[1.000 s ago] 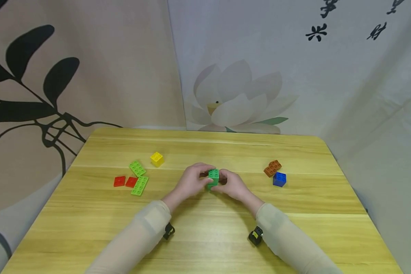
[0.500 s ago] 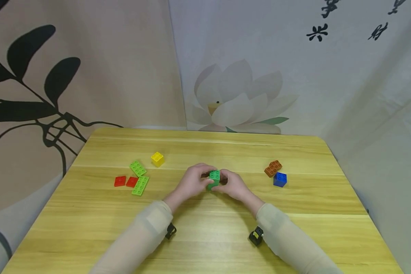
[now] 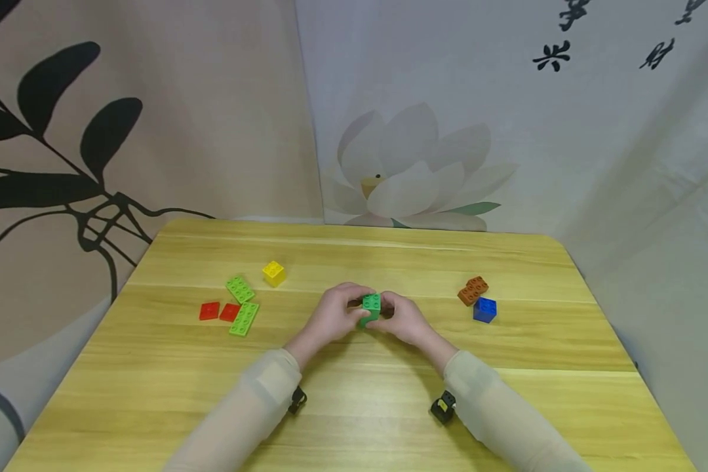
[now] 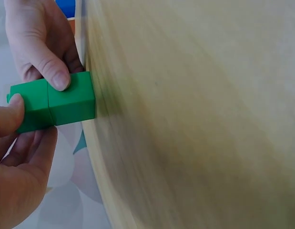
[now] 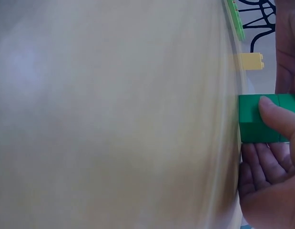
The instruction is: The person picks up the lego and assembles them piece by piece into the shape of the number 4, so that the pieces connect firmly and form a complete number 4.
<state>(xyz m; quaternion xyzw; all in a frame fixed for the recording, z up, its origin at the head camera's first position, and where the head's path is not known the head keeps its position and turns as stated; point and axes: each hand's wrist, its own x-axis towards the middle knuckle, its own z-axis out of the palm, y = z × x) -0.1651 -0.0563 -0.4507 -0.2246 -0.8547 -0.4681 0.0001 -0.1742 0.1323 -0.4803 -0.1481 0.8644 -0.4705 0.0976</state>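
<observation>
Two stacked green boxy plastic bricks (image 4: 68,106), pinched by my left fingers (image 4: 15,109) and right fingers (image 4: 58,80), could tilt apart under uneven pressure.

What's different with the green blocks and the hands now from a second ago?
Nothing has plainly moved, been picked up or let go; the whole head view just shifted a bit. The left hand and right hand still hold the stacked green bricks. The yellow brick, blue brick, brown bricks, red pieces and lime-green bricks stayed put.
</observation>
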